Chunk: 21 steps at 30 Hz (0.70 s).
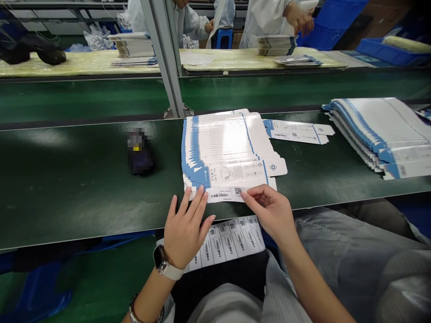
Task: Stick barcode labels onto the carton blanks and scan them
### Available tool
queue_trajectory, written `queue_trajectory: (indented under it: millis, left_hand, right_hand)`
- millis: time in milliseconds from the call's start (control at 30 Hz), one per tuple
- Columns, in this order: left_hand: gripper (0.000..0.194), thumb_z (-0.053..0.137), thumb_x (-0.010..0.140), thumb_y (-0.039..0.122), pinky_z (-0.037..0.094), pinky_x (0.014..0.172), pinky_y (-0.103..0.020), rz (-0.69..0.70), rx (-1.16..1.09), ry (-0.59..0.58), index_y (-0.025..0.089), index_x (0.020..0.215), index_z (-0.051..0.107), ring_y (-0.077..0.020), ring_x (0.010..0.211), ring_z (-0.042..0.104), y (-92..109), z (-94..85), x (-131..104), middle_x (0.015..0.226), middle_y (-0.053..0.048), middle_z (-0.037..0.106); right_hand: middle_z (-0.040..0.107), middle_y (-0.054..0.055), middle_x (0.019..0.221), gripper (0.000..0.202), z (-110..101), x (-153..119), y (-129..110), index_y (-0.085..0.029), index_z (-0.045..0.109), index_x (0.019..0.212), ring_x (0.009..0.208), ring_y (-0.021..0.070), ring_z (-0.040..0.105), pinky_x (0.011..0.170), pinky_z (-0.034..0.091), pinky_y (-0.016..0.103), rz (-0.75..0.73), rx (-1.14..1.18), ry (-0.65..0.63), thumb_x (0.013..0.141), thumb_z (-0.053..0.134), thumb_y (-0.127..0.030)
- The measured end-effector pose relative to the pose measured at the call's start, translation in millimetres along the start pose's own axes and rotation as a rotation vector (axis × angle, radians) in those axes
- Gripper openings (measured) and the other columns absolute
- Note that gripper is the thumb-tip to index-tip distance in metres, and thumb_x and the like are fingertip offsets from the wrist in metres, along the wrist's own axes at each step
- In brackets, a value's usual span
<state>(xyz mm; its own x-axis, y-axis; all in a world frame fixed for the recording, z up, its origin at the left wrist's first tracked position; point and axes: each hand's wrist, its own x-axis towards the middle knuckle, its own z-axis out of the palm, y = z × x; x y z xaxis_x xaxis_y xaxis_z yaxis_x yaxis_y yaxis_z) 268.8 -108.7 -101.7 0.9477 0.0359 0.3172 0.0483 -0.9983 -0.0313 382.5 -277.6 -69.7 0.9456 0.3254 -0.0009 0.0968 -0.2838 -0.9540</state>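
A fanned stack of flat white and blue cartons [222, 139] lies on the dark green bench in front of me. Along the near edge of the front carton is a white label [220, 194] with a barcode and a QR code. My left hand [186, 229] lies open, fingers stretched, its fingertips at the label's left end and the carton's corner. Thumb and forefinger of my right hand [271, 208] pinch the label's right end beside the QR code. Below the bench edge, on my lap, is a sheet of labels [225, 242], partly covered by my left hand.
A blurred dark object [140, 157] stands on the bench to the left. One flat carton [298, 131] lies right of the stack, with a second carton stack [380, 134] farther right. A metal post [164, 58] rises behind. Co-workers [269, 20] are across the line.
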Motion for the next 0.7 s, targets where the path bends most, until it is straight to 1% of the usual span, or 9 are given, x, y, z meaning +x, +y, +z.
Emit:
queue_trajectory:
  millis: [300,533,700]
  left_hand:
    - [0.055,0.040,0.087,0.040,0.028,0.103,-0.048,0.010,0.029,-0.018,0.017,0.136,0.031,-0.0284,0.131,0.027,0,0.1,0,0.142,0.000,0.028]
    - [0.055,0.039,0.087,0.041,0.028,0.103,-0.049,0.012,0.038,-0.028,0.017,0.136,0.029,-0.0289,0.131,0.026,1,1.6,0,0.143,0.000,0.027]
    - [0.058,0.039,0.086,0.044,0.026,0.103,-0.053,-0.013,0.018,-0.047,0.019,0.137,0.027,-0.0309,0.131,0.026,2,-1.6,2,0.143,0.000,0.028]
  right_hand:
    - [0.062,0.002,0.068,0.015,-2,2,0,-0.019,0.060,0.071,0.065,0.0153,0.059,0.060,0.049,0.028,0.020,-0.018,0.006,0.072,0.066,-0.033]
    - [0.062,0.003,0.069,0.018,-1,6,7,-0.018,0.061,0.071,0.066,0.0156,0.058,0.061,0.049,0.029,0.054,-0.022,0.022,0.072,0.066,-0.035]
    - [0.062,0.003,0.068,0.020,0,9,11,-0.018,0.061,0.072,0.065,0.0157,0.058,0.059,0.049,0.029,0.058,-0.029,0.020,0.071,0.066,-0.037]
